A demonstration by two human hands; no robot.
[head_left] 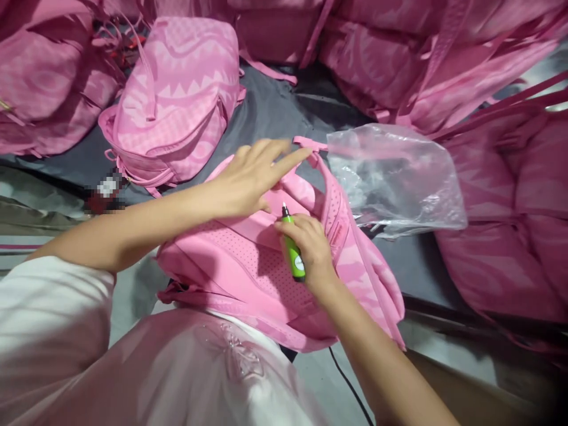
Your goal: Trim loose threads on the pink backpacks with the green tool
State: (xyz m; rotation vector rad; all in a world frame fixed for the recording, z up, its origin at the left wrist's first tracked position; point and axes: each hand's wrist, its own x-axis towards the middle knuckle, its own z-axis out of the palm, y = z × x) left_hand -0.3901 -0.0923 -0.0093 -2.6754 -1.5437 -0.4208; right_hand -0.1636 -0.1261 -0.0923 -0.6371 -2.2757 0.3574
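A pink backpack lies in front of me with its dotted mesh back panel and straps facing up. My right hand is closed around a green marker pen, whose white nib and black collar point up and away from me. Over the upper part of the backpack, my left hand is stretched out with its fingers apart, slightly blurred. Its fingertips are close to the top of a shoulder strap; whether they touch it I cannot tell.
A clear plastic bag lies just right of the backpack. Another pink backpack rests behind on the dark grey cloth, and several more crowd the back and right side. A black cord hangs below.
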